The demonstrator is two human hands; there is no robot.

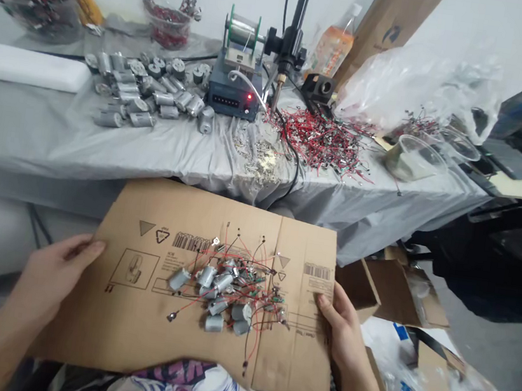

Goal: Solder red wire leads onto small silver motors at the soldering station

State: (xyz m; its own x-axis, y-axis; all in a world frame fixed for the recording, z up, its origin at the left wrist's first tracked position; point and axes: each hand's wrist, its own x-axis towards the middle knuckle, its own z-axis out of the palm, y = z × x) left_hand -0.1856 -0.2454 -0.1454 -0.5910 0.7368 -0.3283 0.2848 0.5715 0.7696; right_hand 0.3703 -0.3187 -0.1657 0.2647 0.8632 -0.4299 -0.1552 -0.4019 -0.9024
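Note:
A flat sheet of brown cardboard (pixel 123 325) lies over my lap, just below the table's front edge. My left hand (pixel 61 272) grips its left edge, thumb on top. On the right edge my right hand (pixel 341 318) closes the same way, its thumb resting on the printed face. In the middle of the sheet sits a heap of small silver motors (pixel 219 283) with red and black wires (pixel 259 279) and little green parts tangled among them. Some wires reach outward from the heap, with small dark ends.
On the grey-covered table (pixel 33 133) stand many loose motors (pixel 150 88), a solder feeder with a spool (pixel 237 77), a pile of red wires (pixel 321 140), a plastic cup (pixel 413 158) and a bottle (pixel 333 45). Open cardboard boxes (pixel 393 290) stand at the lower right.

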